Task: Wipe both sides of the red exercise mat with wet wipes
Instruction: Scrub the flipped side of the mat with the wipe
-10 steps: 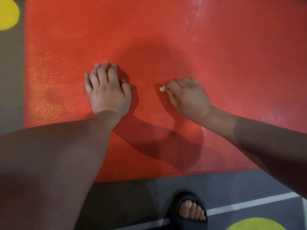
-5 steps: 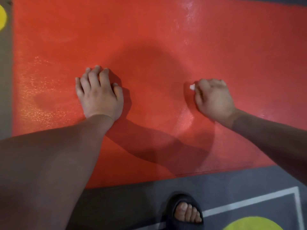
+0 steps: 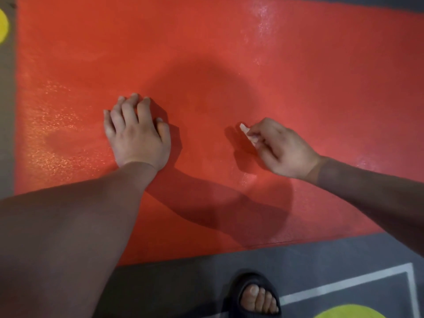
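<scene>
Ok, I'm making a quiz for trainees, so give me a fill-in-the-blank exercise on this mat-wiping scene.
1. The left hand rests on the red mat, palm facing ____.
2. The right hand pinches a small ____ wipe.
3. A foot by the mat's near edge wears a ____ sandal.
Missing words: down; white; black.

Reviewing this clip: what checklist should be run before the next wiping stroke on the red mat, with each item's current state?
1. Right hand pinches the wet wipe: ok.
2. Left hand rests on the red mat, bracing it: ok.
3. Red mat lies flat on the floor: ok.
4. Wet wipe touching the red mat: cannot tell.
5. Sandalled foot off the red mat: ok.
</scene>
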{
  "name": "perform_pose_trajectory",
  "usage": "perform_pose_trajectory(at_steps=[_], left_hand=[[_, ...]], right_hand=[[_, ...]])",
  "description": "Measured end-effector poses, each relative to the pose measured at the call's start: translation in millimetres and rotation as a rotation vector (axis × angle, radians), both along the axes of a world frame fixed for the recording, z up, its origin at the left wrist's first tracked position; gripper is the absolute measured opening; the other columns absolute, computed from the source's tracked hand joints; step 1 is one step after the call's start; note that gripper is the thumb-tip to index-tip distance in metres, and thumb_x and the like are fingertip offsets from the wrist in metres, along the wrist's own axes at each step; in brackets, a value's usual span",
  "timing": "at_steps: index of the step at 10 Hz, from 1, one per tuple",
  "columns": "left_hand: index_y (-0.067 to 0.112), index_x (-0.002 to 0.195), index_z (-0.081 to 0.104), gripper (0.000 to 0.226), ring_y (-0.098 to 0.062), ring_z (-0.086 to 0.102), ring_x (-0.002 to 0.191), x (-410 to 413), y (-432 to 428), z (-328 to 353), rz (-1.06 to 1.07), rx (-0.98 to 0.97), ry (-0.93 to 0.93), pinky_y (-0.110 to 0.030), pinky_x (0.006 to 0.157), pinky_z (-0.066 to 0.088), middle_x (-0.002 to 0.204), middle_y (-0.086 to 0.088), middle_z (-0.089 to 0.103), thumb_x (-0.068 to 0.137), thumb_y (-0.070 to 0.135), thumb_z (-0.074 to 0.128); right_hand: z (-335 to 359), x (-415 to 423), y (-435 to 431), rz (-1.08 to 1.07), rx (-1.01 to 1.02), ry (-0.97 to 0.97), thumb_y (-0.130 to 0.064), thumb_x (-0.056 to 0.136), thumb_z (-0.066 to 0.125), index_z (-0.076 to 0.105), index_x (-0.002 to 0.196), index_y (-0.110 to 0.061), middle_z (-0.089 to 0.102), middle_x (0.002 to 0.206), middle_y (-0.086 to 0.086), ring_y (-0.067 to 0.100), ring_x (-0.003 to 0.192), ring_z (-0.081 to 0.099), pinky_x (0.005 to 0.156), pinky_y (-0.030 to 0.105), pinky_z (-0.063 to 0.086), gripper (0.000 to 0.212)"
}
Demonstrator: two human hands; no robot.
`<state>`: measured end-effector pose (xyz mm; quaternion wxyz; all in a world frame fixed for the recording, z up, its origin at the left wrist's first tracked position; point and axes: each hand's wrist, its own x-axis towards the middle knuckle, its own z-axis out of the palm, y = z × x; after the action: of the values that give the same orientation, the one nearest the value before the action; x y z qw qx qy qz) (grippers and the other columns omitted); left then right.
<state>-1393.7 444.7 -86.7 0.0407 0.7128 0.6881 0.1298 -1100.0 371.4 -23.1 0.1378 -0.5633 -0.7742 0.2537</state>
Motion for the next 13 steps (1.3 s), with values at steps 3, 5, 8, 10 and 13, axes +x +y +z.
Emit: perform_pose_trajectory(at_steps=[3, 5, 8, 10, 13], left_hand=[[0.016, 0.143, 0.050, 0.053, -0.034, 0.031, 0.147, -0.2, -0.1, 0.8, -0.004, -0.008, -0.007, -0.055, 0.124, 0.014, 0.152, -0.008, 0.045, 0.095, 0.037, 0.045], [0.016, 0.143, 0.050, 0.053, -0.033, 0.031, 0.148, -0.3, 0.6, 1.5, -0.003, -0.010, 0.002, -0.054, 0.125, 0.013, 0.153, -0.007, 0.045, 0.095, 0.038, 0.044], [0.016, 0.142, 0.051, 0.052, -0.033, 0.033, 0.146, 0.6, 0.5, 1.2, 0.004, -0.002, 0.001, -0.056, 0.124, 0.016, 0.151, -0.008, 0.046, 0.094, 0.037, 0.047], [0.016, 0.142, 0.051, 0.052, -0.033, 0.033, 0.147, 1.7, -0.6, 2.1, 0.000, -0.006, -0.006, -0.055, 0.124, 0.015, 0.151, -0.008, 0.046, 0.094, 0.037, 0.046], [0.015, 0.142, 0.051, 0.053, -0.034, 0.032, 0.147, -0.7, -1.3, 2.6, -0.006, -0.004, -0.022, -0.056, 0.124, 0.015, 0.151, -0.009, 0.046, 0.095, 0.038, 0.045]], right_hand=[[-0.9, 23.4, 12.6, 0.103, -0.143, -0.141, -0.007, 0.084, 0.067, 0.054, 0.136, -0.009, 0.051, 0.104, -0.008, 0.000, 0.084, 0.047, 0.080, 0.014, 0.041, 0.054], [-5.0, 19.1, 23.5, 0.197, 0.018, -0.144, -0.024, 0.098, 0.060, 0.071, 0.103, -0.006, 0.056, 0.098, 0.008, 0.020, 0.083, 0.058, 0.079, 0.026, 0.048, 0.021], [-32.8, 23.2, 90.0, -0.430, 0.173, -0.218, -0.010, 0.093, 0.051, 0.068, 0.110, -0.005, 0.061, 0.102, 0.021, 0.040, 0.091, 0.063, 0.085, 0.039, 0.049, 0.024], [-30.4, -43.8, 42.7, -0.003, 0.203, -0.074, -0.015, 0.101, 0.049, 0.070, 0.105, -0.004, 0.062, 0.088, 0.011, 0.027, 0.079, 0.059, 0.076, 0.037, 0.050, 0.024], [-24.7, -6.2, 105.1, -0.370, 0.248, -0.351, -0.020, 0.093, 0.044, 0.068, 0.100, -0.008, 0.057, 0.091, 0.020, 0.041, 0.085, 0.058, 0.073, 0.044, 0.049, 0.027]])
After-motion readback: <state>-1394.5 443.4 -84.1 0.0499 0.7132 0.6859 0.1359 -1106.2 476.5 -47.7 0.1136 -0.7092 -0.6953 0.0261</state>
